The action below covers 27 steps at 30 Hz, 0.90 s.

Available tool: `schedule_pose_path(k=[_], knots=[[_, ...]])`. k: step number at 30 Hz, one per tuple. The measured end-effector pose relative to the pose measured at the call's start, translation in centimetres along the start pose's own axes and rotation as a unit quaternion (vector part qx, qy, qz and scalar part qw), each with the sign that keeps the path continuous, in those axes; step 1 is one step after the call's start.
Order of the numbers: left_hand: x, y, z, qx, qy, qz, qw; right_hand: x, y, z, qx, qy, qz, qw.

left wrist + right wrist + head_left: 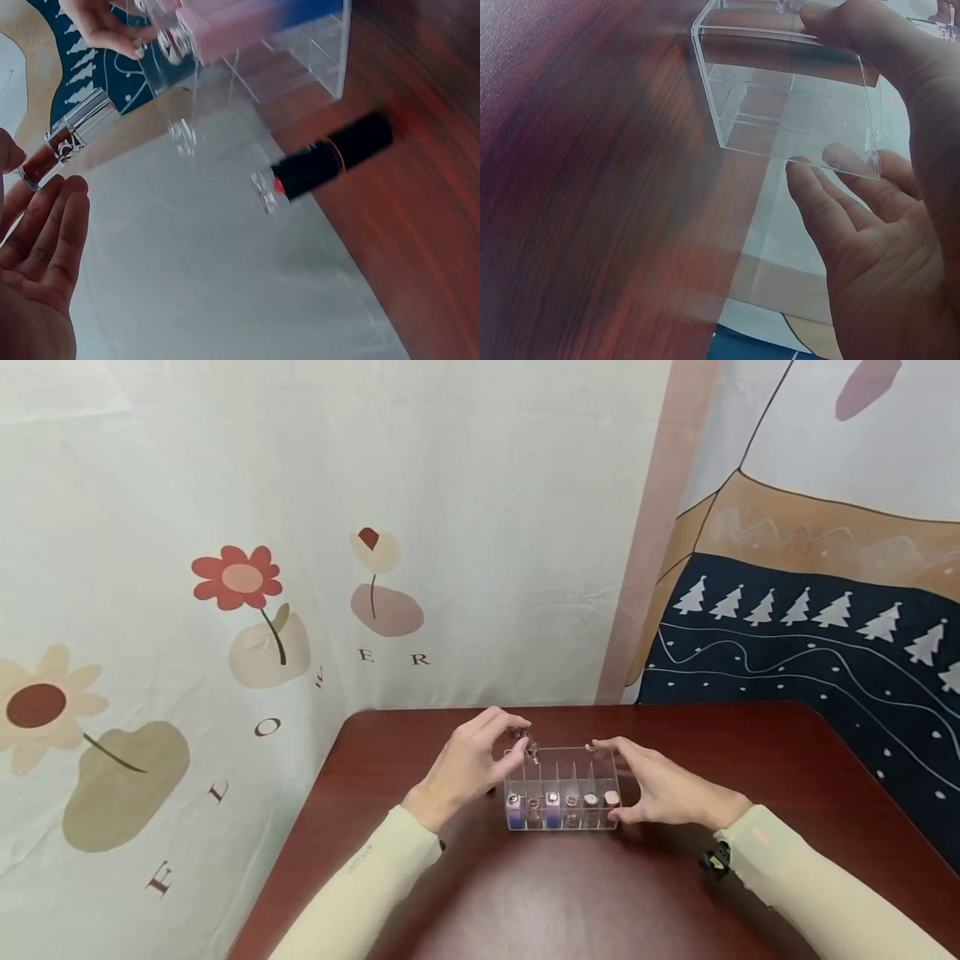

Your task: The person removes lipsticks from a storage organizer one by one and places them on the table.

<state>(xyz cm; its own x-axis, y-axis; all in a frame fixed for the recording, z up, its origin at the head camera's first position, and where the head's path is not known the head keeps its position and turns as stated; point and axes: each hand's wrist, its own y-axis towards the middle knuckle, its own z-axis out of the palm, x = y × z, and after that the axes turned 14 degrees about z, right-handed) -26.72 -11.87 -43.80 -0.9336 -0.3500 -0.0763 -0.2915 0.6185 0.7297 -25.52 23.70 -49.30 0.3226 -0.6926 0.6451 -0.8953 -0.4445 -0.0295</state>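
My left hand (472, 758) pinches a lip gloss tube (71, 136) with a silver cap and brownish-red body. It is over the back left of a clear acrylic lipstick organizer (562, 829). Several lipsticks and gloss tubes fill the organizer's front row, among them a pink-and-blue tube (514, 812); the dividers behind it are also visible. My right hand (660, 783) grips the organizer's right end, thumb at the front and fingers at the back. In the right wrist view, the fingers (817, 199) touch its clear side.
A black lipstick (330, 157) with a clear end stands on the table beside the organizer's left end, mostly hidden by the left hand in the head view. The reddish-brown table (420, 893) backs onto a printed curtain (487, 527).
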Motion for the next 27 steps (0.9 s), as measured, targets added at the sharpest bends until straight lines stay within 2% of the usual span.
schedule_pose_path(k=[9, 15, 21, 27], knots=[[1.1, -1.9, -2.3, 0.001, 0.032, -0.027, 0.9991, 0.0, -0.1, 0.0, -0.005, -0.006, 0.004, 1.0], [1.7, -3.9, -3.6, -0.004, 0.048, -0.051, 0.9975, 0.1, -0.1, 0.0, -0.004, -0.003, 0.004, 1.0], [2.3, -5.7, -4.3, -0.007, 0.053, -0.067, 0.9963, 0.0, -0.1, 0.2, -0.002, 0.003, 0.004, 1.0], [2.6, -6.5, -4.8, 0.004, 0.06, -0.094, 0.9938, 0.0, -0.2, 0.1, -0.006, 0.003, 0.004, 1.0]])
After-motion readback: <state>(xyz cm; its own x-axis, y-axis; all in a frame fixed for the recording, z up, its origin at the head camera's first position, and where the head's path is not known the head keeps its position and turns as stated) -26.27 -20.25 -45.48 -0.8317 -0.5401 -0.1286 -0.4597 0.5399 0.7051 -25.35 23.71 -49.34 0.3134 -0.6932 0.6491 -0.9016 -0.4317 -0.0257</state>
